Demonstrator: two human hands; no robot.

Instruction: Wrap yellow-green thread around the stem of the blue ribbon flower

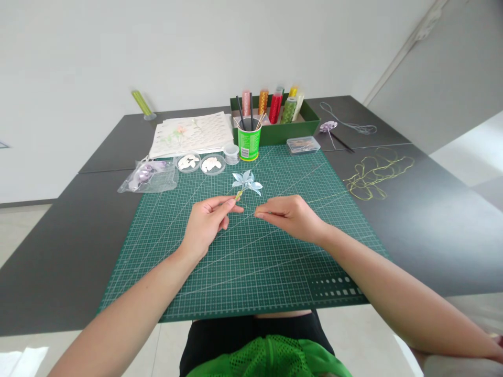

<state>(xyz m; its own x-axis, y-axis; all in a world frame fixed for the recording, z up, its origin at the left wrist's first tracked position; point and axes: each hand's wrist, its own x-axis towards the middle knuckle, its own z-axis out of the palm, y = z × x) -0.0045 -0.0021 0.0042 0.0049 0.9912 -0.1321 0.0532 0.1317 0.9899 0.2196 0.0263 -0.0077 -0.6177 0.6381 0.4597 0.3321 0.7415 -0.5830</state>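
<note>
A pale blue flower (246, 180) with a yellow-green stem is pinched between the thumb and fingers of my left hand (210, 220), above the green cutting mat (243, 272). Just to the right, my right hand (293, 214) is closed with its fingertips pressed together. A thin yellow-green thread (369, 178) lies loosely tangled on the dark table at the right, and one strand runs left over the mat towards my right hand. What my right fingertips pinch is too small to make out.
Behind the hands stand a green can (249, 144) with sticks, a green box (283, 133) of thread spools, a clear case (303, 145) and dishes of white pieces (212, 164). Papers (192, 137) and a plastic bag (151, 175) are at the left, a lilac flower (328, 126) at the right.
</note>
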